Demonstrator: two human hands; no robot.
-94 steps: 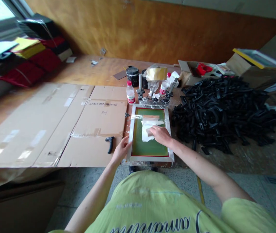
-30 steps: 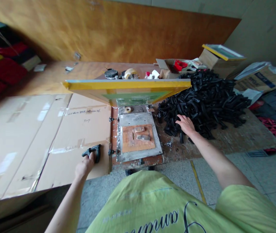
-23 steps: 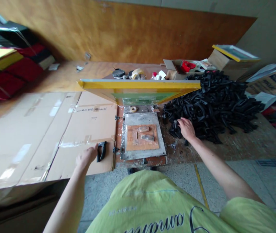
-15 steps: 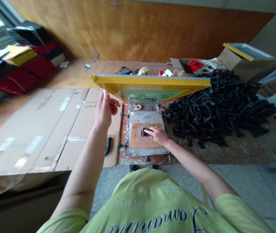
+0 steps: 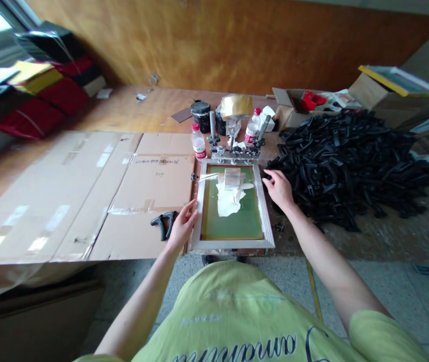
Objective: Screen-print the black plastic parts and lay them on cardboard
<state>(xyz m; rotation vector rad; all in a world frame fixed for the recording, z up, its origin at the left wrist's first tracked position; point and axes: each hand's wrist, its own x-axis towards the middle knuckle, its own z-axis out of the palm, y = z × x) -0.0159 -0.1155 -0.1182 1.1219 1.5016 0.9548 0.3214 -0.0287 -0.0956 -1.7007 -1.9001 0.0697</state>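
A screen-printing frame (image 5: 268,211) with a green mesh lies flat on its stand in front of me. White ink and a pale squeegee (image 5: 231,177) rest on the mesh. My left hand (image 5: 181,227) touches the frame's left rail, fingers spread. My right hand (image 5: 280,187) hovers open just right of the frame, beside the big pile of black plastic parts (image 5: 346,161). A single black part (image 5: 164,221) lies on the cardboard (image 5: 86,191) near my left hand.
Bottles (image 5: 198,142), an ink tub (image 5: 201,115) and a tape roll (image 5: 236,105) stand behind the frame's clamps. Open boxes (image 5: 380,93) sit at the back right. Red and yellow stacked goods (image 5: 44,88) lie at the far left. A wooden wall runs behind.
The frame was raised with a black part set on the plate beneath; it is now lowered flat. My left hand came down to the frame's left rail and my right hand moved out to its right side.
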